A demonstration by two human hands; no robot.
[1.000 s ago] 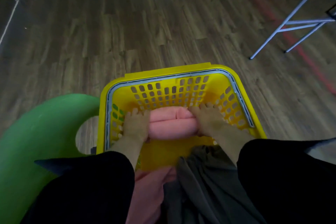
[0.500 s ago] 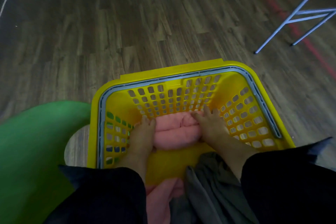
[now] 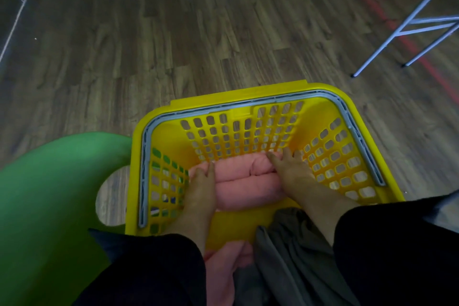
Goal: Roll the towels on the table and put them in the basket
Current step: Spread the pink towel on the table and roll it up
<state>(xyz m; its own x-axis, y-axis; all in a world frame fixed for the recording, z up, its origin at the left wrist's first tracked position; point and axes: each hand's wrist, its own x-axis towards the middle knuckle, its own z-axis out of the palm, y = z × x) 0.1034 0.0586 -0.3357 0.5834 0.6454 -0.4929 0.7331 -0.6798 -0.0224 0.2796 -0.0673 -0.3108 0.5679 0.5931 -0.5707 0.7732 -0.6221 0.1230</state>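
At 6 o'clock a loose pink towel (image 3: 223, 268) and a grey towel (image 3: 285, 243) lie at the near edge of the yellow basket (image 3: 248, 98). Inside the basket rests the rolled pink towel (image 3: 246, 181), its long axis running from 9 to 3 o'clock. The left hand (image 3: 200, 189) clasps its 9 o'clock end with curled fingers. The right hand (image 3: 291, 174) holds the 3 o'clock end, fingers bent over the top, close to the far wall.

Dim wood-plank floor (image 3: 173, 40) with a red line (image 3: 407, 42), white metal legs (image 3: 407, 30), and a green seat (image 3: 49, 206).
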